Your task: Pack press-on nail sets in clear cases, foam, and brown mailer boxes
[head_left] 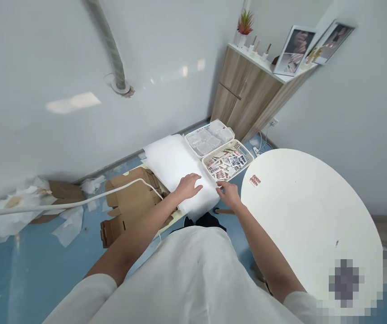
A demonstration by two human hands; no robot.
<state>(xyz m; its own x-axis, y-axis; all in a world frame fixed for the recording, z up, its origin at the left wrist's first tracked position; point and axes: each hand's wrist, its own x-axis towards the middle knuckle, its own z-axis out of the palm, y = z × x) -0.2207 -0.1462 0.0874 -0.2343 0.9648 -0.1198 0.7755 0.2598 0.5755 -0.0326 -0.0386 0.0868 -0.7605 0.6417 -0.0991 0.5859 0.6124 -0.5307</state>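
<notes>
Flat white sheets [169, 162], plain. Cream perforated plastic basket [236, 145]; small printed cards [225, 165] pink, red, navy. White perforated plastic basket [202, 128], clear plastic boxes [204, 147]. White round tabletop [301, 202], plain. Brown flattened cardboard [130, 198]. Boxy wood-look cabinet [247, 96], brown-grey streaked grain. Blue floor [44, 279].

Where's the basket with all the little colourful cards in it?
The basket of cards is just right of centre in the head view, beyond the right hand, between the white sheets and the round white table.
</notes>
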